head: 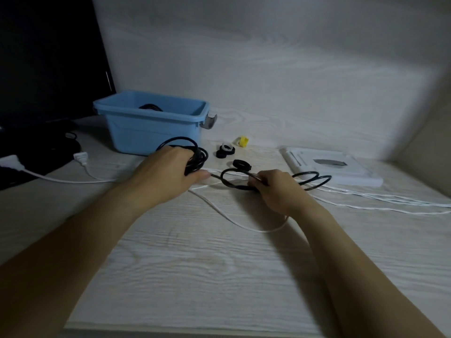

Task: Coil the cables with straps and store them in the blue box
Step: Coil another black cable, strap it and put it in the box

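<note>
My left hand (168, 172) grips a bundle of black cable coils (195, 154) just in front of the blue box (151, 132). The same black cable runs right in loose loops (310, 180), and my right hand (275, 189) pinches it near the middle. The blue box stands open at the back left with a dark coiled cable (150, 107) inside. Rolled straps lie behind my hands: a black-and-white pair (225, 150), a black one (241, 165) and a yellow one (242, 141). A white cable (244, 224) trails across the table under my hands.
A white flat device (332, 169) lies at the right rear. A white plug (81, 158) and its cord lie at the left, next to a dark monitor (48, 57) and black items. Pale wood-grain walls close the back and right.
</note>
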`<state>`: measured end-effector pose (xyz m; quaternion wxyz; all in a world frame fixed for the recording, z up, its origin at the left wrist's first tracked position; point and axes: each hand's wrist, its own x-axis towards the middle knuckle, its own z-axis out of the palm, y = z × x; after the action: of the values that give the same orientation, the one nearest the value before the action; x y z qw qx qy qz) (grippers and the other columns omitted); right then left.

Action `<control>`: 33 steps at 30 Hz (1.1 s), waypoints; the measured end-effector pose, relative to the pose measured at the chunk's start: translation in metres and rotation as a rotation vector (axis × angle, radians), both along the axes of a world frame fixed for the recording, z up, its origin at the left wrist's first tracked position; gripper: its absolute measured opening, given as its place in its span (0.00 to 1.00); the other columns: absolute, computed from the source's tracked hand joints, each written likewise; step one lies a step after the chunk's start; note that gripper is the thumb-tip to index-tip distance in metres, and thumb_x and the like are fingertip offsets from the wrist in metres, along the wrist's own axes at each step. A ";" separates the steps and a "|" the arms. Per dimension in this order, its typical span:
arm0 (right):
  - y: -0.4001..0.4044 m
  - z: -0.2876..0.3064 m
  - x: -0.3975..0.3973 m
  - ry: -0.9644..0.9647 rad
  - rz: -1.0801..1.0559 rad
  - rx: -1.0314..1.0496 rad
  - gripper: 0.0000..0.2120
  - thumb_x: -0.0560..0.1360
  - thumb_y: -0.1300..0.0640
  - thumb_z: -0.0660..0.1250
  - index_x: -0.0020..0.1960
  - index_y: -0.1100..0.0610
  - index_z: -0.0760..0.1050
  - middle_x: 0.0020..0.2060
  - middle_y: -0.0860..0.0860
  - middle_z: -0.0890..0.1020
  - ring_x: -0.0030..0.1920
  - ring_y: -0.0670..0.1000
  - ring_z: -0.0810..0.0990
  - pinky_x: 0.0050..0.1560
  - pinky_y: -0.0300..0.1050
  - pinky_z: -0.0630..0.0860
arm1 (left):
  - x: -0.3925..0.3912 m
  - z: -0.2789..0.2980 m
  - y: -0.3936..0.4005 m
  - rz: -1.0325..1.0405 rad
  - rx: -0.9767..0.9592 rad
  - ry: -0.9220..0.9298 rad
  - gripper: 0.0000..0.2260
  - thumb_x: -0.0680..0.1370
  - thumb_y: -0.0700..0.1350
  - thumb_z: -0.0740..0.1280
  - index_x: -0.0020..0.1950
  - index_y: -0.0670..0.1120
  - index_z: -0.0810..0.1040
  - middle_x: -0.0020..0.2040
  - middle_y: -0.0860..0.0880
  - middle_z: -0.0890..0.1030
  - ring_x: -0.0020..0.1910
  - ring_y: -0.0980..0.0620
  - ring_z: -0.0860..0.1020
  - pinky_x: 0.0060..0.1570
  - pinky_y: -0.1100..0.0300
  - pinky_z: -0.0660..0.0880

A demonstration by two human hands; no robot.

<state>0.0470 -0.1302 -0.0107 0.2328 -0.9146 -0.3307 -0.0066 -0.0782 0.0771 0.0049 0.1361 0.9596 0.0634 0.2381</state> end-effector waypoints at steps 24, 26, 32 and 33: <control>-0.041 0.000 0.040 -0.012 -0.256 0.437 0.10 0.76 0.59 0.71 0.56 0.54 0.84 0.46 0.52 0.86 0.47 0.48 0.83 0.46 0.37 0.71 | 0.004 -0.006 0.032 0.333 -0.237 -0.546 0.16 0.80 0.51 0.65 0.44 0.38 0.76 0.39 0.41 0.77 0.40 0.44 0.75 0.39 0.58 0.64; -0.039 0.000 0.038 0.107 -0.199 0.467 0.10 0.78 0.55 0.70 0.57 0.54 0.83 0.43 0.50 0.86 0.42 0.44 0.84 0.44 0.37 0.76 | 0.003 -0.004 0.035 0.358 -0.280 -0.580 0.15 0.80 0.50 0.65 0.44 0.38 0.77 0.41 0.38 0.79 0.42 0.42 0.77 0.40 0.58 0.64; -0.036 0.002 0.038 0.322 -0.231 0.610 0.14 0.82 0.53 0.63 0.47 0.61 0.81 0.39 0.54 0.87 0.38 0.54 0.87 0.44 0.52 0.84 | 0.001 -0.005 0.038 0.356 -0.418 -0.622 0.15 0.80 0.51 0.66 0.42 0.40 0.75 0.41 0.42 0.78 0.42 0.46 0.75 0.41 0.57 0.67; -0.037 0.002 0.037 0.354 -0.254 0.650 0.14 0.82 0.54 0.62 0.45 0.62 0.81 0.39 0.55 0.87 0.38 0.56 0.87 0.45 0.56 0.84 | 0.001 -0.005 0.037 0.353 -0.426 -0.626 0.14 0.80 0.50 0.66 0.43 0.39 0.76 0.41 0.43 0.78 0.42 0.47 0.75 0.41 0.58 0.67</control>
<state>0.0843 -0.1669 -0.0089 0.5610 -0.8138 -0.1505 0.0180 -0.0773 0.1145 -0.0002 0.3015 0.7655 0.2305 0.5195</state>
